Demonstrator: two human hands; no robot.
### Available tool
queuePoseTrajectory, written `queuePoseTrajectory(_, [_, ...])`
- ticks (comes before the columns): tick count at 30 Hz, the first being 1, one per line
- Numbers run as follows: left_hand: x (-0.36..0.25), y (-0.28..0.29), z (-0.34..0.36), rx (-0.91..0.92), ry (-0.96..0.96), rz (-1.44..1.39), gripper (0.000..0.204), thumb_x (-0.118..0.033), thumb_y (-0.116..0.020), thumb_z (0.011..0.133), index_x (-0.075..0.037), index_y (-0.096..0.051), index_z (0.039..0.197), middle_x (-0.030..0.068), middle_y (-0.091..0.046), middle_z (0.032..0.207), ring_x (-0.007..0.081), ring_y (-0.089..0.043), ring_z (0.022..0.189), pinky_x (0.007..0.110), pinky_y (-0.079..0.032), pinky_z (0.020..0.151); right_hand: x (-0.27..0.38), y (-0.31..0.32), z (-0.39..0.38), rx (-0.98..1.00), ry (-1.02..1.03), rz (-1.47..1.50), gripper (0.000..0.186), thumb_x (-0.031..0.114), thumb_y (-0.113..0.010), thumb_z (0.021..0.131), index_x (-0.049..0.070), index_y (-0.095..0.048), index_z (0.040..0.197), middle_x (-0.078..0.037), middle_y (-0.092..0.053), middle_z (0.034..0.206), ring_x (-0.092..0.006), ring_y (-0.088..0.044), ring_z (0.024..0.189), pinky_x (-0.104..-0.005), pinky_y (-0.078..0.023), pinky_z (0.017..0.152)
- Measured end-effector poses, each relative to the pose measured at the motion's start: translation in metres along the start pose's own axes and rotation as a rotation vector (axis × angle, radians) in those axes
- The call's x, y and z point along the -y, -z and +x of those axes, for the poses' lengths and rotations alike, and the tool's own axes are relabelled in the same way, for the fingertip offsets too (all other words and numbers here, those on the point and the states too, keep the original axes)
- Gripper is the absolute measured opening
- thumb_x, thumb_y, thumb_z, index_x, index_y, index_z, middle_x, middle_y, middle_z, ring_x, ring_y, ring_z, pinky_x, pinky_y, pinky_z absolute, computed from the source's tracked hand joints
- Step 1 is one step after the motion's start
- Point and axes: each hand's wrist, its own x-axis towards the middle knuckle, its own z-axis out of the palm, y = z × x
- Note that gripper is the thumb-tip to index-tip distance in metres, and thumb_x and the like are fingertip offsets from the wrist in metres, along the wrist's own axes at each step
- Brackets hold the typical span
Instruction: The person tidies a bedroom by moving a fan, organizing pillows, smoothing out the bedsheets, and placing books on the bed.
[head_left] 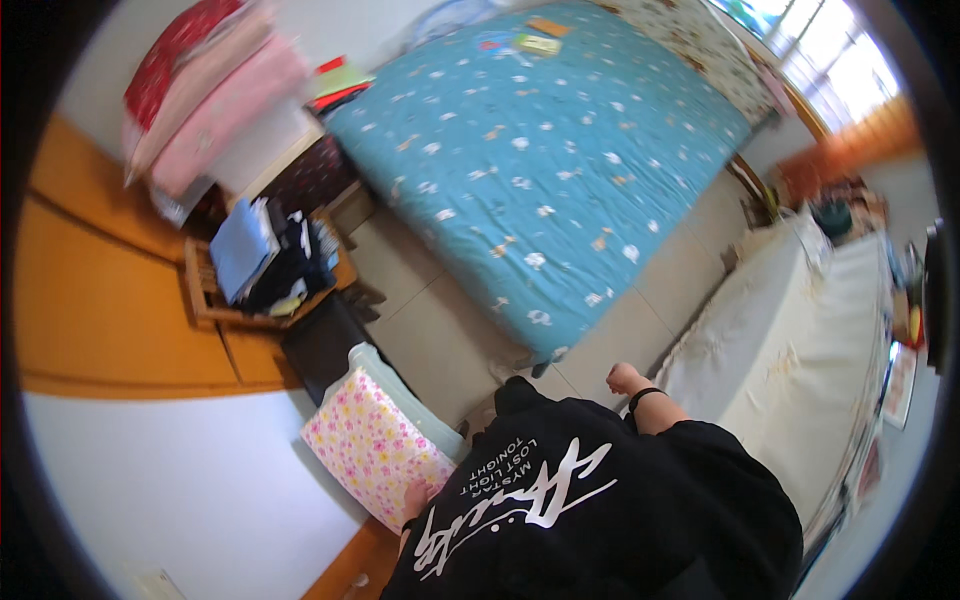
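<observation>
A white pillow with pink and yellow flowers [372, 440] lies slantwise at my lower left, over a pale green pillow [420, 408] whose edge sticks out beneath it. My left hand [416, 496] grips the flowered pillow at its near edge, close against my body; part of the hand is hidden. Out in front of me on the right, my right hand [624, 378] is curled into a loose fist with nothing seen in it. A black band [647, 397] circles that wrist.
Ahead stands a bed with a teal patterned sheet [560, 150]. Folded clothes [285, 255] fill a wooden tray [196, 285] beside the orange wooden cabinet [100, 290]. A black seat [335, 345] adjoins the pillows. Cream cloth [790, 340] covers furniture on the right.
</observation>
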Motion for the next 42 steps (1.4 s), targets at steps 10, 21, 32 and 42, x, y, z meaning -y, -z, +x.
queuePoseTrajectory(10, [-0.145,-0.166,-0.050,0.053,-0.176,0.454,0.039,-0.038,-0.063,0.105,-0.003,-0.079,0.107,0.0246,-0.079,0.115,0.0456,-0.076,0.110,0.054,-0.061,0.093,-0.271,-0.021,-0.057,-0.115,-0.039,0.295,0.022,0.025,-0.075,0.094,0.006,-0.087,0.093,-0.016,-0.084,0.087,-0.0322,-0.082,0.078,-0.0472,-0.067,0.077])
queuePoseTrajectory(21, [-0.297,-0.546,-0.043,0.150,-0.219,0.413,0.038,-0.015,-0.058,0.109,0.001,-0.065,0.142,0.0221,-0.080,0.119,0.0345,-0.080,0.108,0.045,-0.065,0.092,-0.520,0.177,-0.039,-0.227,-0.121,0.735,0.016,0.013,-0.068,0.104,0.000,-0.078,0.102,-0.015,-0.079,0.083,-0.0295,-0.079,0.069,-0.0430,-0.062,0.058])
queuePoseTrajectory(32, [-0.453,-0.786,-0.025,0.101,-0.018,0.521,0.042,-0.012,-0.056,0.112,0.001,-0.059,0.152,0.0218,-0.077,0.128,0.0336,-0.081,0.107,0.049,-0.067,0.092,-0.626,0.407,0.014,-0.311,-0.137,1.187,0.019,0.014,-0.068,0.106,0.000,-0.075,0.116,-0.013,-0.082,0.095,-0.0250,-0.082,0.081,-0.0395,-0.068,0.069])
queuePoseTrajectory(42, [-0.687,-1.030,0.095,-0.001,0.045,0.424,0.037,-0.019,-0.055,0.114,-0.002,-0.057,0.148,0.0226,-0.073,0.140,0.0381,-0.081,0.106,0.058,-0.067,0.091,-0.708,0.590,0.123,-0.271,-0.265,1.465,0.016,0.017,-0.068,0.112,0.002,-0.069,0.116,-0.014,-0.079,0.094,-0.0284,-0.080,0.078,-0.0413,-0.066,0.063])
